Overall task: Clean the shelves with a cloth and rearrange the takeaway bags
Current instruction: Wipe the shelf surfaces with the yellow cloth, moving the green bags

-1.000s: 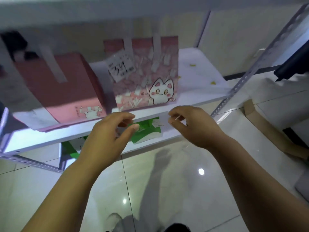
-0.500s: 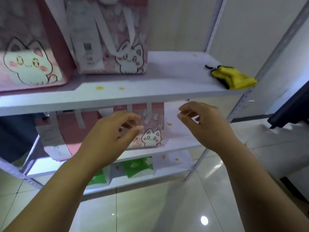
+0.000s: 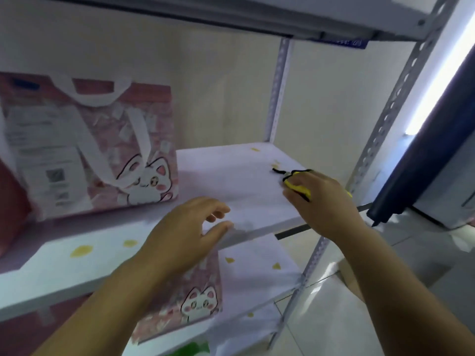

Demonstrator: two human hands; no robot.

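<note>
White metal shelving with perforated grey uprights (image 3: 393,104) stands against a plain cream wall, above a glossy tiled floor. I take the white middle shelf board (image 3: 231,176) as the landmark.

On the right end of this board lies the yellow cloth with a black edge (image 3: 295,186). The right hand (image 3: 321,199) covers most of it; the fingers are curled down over the cloth, but whether they already pinch it I cannot tell. The left hand (image 3: 185,235) is at the front edge of the board, near its middle, with fingers loosely spread and holding nothing.

At the left end of the board stands a pink paper takeaway bag with white handles and a white cartoon cat (image 3: 115,150). A second pink cat bag (image 3: 195,299) stands on the shelf below the board. Small yellow scraps (image 3: 81,251) lie on the front of the board and on the lower shelf.

My judgement: the step in hand is taking up the cloth, so the wiping is only at its start. The next move calls for a firm grasp and a sweep along the board toward the scraps, and probably the bag must be moved aside.

A white receipt (image 3: 43,155) is fixed to the upper bag; it carries a square code, but the print is too blurred to read. No brand name is legible.
</note>
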